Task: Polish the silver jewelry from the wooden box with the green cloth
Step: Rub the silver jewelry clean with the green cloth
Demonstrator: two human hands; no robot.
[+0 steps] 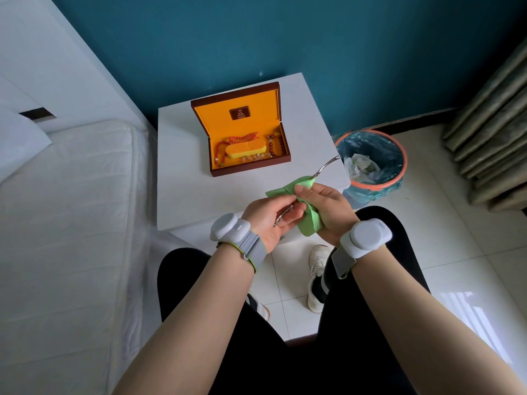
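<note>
My left hand [271, 218] holds one end of a thin silver jewelry piece [325, 166], which runs up and to the right out of the green cloth [309, 220]. My right hand [328, 208] is closed around the cloth, wrapping the middle of the silver piece, so that part is hidden. Its far tip sticks out above the cloth toward the bin. The wooden box [242, 132] stands open behind my hands, lined in orange, with red and brown bead strings inside.
The box sits on a white bedside table [182, 172]. A bin [370, 163] with a blue liner stands to the right of the table. A bed [71, 223] lies to the left, curtains at far right. My knees and shoes are below the table edge.
</note>
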